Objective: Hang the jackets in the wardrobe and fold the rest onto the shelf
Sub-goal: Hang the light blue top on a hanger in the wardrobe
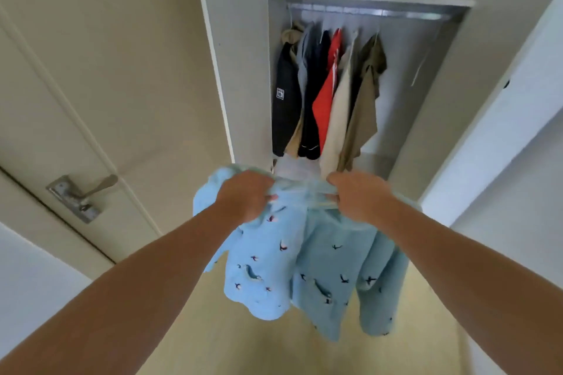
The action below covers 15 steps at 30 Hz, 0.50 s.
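Though one patch [280, 93] is illegible, left hand [247, 195] and right hand [360, 198] grip the blue jacket [307, 271].

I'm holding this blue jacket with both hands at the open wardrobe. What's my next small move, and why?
Probably raise the blue jacket toward the bare right stretch of the rail. Your left hand and right hand grip it at the collar, well below the hung clothes, which crowd the rail's left part.

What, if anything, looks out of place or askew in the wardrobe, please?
Nothing looks spilled or damaged. The hanging clothes crowd the left end of the rail, and the olive garment at their right edge seems to hang lopsided.
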Motion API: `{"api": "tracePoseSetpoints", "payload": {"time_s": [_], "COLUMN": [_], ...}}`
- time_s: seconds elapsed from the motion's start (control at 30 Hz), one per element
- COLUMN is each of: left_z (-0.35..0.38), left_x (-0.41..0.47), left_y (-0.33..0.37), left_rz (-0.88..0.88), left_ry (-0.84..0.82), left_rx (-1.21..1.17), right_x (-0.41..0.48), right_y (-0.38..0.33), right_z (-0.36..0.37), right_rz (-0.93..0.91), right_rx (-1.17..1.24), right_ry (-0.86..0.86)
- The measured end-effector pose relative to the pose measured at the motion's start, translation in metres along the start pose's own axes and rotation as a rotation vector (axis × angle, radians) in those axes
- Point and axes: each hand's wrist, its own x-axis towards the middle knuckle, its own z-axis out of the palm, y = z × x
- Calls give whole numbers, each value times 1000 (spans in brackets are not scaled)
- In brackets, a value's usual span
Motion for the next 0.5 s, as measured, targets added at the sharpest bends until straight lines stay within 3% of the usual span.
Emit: {"api": "tracePoseSetpoints", "payload": {"time_s": [0.03,0.13,0.5], "left_z": [12,21,14], "left_x": [7,46,171], "left_y": [5,21,92], "left_rz": [7,52,226], "left_ry": [-86,95,31], "left_rx": [3,-162,-190], "right_x": [-3,-3,41], "right_y": [6,34,137], "right_z": [8,27,15], "right_rz": [17,140,270], "right_rx": [-4,139,273], "right_ry": [-89,28,112]}}
